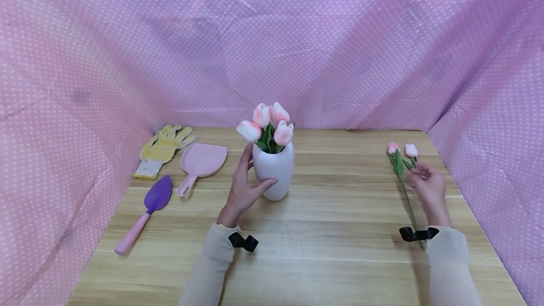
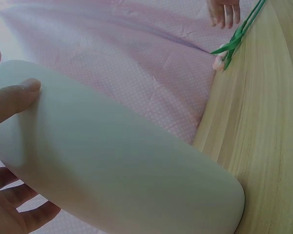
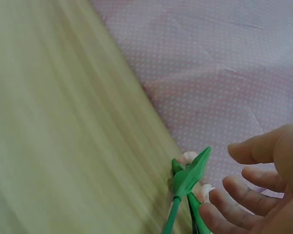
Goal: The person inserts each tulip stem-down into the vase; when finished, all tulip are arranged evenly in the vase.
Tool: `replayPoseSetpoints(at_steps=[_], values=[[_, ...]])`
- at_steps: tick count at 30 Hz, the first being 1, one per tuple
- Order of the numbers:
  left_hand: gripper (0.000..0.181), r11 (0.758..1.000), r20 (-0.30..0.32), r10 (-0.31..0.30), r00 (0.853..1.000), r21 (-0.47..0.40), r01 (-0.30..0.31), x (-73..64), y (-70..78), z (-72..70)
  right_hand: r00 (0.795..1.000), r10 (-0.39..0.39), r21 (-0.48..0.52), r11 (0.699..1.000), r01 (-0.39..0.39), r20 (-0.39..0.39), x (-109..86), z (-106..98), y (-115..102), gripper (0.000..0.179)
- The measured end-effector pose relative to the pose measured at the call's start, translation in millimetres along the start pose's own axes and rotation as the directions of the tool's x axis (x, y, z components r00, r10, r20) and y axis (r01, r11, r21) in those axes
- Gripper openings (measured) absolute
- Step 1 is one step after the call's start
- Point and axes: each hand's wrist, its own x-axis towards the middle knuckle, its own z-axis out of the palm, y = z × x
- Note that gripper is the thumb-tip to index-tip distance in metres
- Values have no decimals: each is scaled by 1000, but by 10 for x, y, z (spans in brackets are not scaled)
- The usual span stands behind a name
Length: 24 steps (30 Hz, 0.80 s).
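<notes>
A white vase (image 1: pixel 274 174) with several pink-and-white tulips (image 1: pixel 267 124) in it stands on the table. My left hand (image 1: pixel 246 183) holds it from the left side, thumb (image 2: pixel 14 100) across the front and fingers around the back; the vase fills much of the left wrist view. At the right, two loose tulips (image 1: pixel 398 164) with green leaves and long stems lie on the wood. My right hand (image 1: pixel 429 188) is beside their heads. In the right wrist view its thumb and relaxed fingers (image 3: pixel 244 195) are spread apart, with no stem between them.
On the left lie a yellow and white glove (image 1: pixel 163 148), a pink dustpan-like scoop (image 1: pixel 206 159) and a trowel (image 1: pixel 158 195) with a purple blade and pink handle. Pink dotted cloth (image 1: pixel 272 51) hangs behind and beside the wooden table (image 1: pixel 340 259).
</notes>
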Motion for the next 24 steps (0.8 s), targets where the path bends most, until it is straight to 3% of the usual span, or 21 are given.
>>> replayPoseSetpoints(at_steps=[2, 5, 13, 17, 24], values=[[102, 1000, 0, 0, 1000, -1, 0, 1, 1, 0, 999, -34, -186, 982, 32, -8, -4, 10, 47, 34], [102, 1000, 1, -1, 1000, 1, 1, 2, 0, -1, 996, -87, -384, 920, 79, -3, -20, 38, 97, 47], [102, 1000, 5, -9, 1000, 4, 9, -1, -1, -3, 989, -128, -605, 782, 148, 77, -73, 89, 166, 51], [102, 1000, 6, -5, 1000, 2, 5, 1, 4, -5, 992, -77, -678, 724, 124, 99, -73, 99, 154, 49], [102, 1000, 7, -3, 1000, 7, 3, -3, 11, -5, 990, 79, -780, 625, 43, 117, -49, 90, 86, 46]])
